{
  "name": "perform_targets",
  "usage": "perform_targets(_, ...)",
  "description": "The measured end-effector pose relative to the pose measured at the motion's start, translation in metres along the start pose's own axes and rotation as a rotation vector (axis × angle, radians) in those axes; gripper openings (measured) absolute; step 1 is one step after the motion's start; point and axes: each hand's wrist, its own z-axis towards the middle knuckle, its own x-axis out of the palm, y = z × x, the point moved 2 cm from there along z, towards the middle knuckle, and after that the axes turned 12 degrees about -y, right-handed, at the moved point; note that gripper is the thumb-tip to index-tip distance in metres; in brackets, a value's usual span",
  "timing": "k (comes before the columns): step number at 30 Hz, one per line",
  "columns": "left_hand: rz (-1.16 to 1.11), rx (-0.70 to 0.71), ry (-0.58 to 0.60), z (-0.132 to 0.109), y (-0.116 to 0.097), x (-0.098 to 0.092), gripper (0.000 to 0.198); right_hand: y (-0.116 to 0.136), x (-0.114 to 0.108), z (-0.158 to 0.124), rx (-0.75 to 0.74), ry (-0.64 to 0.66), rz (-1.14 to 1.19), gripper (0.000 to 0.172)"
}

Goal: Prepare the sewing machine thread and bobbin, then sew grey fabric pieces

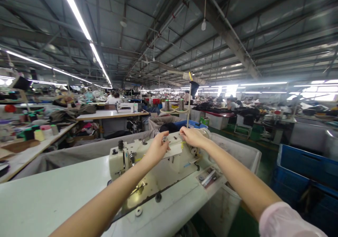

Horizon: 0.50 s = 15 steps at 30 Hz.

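A white industrial sewing machine [171, 161] stands on a pale worktable [66, 186] in front of me. My left hand [159, 146] is over the top of the machine's arm, thumb and fingers curled together beside a small metal part. My right hand [192, 136] is closed in a pinch above the right end of the arm, near the thread stand's pole [188, 107]. Whatever either hand pinches is too small to make out. Two dark thread cones [167, 105] sit on the stand behind the machine. A white bobbin [138, 211] lies at the table's front.
A small tray [210, 176] with little items is set into the table's right side. Grey cloth-lined bins [237, 147] stand behind and to the right. Blue crates [303, 170] are stacked at far right. Another table [111, 115] with a sewing machine stands further back.
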Motion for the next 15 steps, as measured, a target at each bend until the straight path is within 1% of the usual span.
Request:
perform_targets(2,-0.114,-0.053,0.052,0.001,-0.001,0.003,0.046,0.018,-0.008,-0.005,-0.057,-0.029,0.168,0.012)
perform_targets(4,-0.152,-0.079,0.119,0.001,-0.002,0.003,0.031,0.033,-0.015,-0.009,-0.104,-0.055,0.301,0.009)
perform_targets(5,-0.137,-0.077,0.132,0.0,-0.001,0.002,0.023,0.038,-0.017,-0.01,-0.113,-0.06,0.344,0.008)
perform_targets(6,-0.102,-0.067,0.127,0.0,-0.001,-0.001,0.02,0.041,-0.018,-0.01,-0.111,-0.059,0.379,0.009)
perform_targets(9,0.041,-0.013,0.081,-0.004,0.001,-0.012,0.025,0.041,-0.014,-0.006,-0.104,-0.015,0.514,0.012)
perform_targets(12,0.226,0.094,0.089,-0.011,0.0,-0.024,0.023,0.033,-0.001,0.004,-0.075,0.046,0.648,0.013)
perform_targets(13,0.309,0.129,0.087,-0.013,0.0,-0.028,0.022,0.028,0.004,0.008,-0.044,0.052,0.649,0.014)
perform_targets(15,0.523,0.185,0.085,-0.015,0.001,-0.035,0.022,0.019,0.014,0.018,0.05,0.023,0.536,0.014)
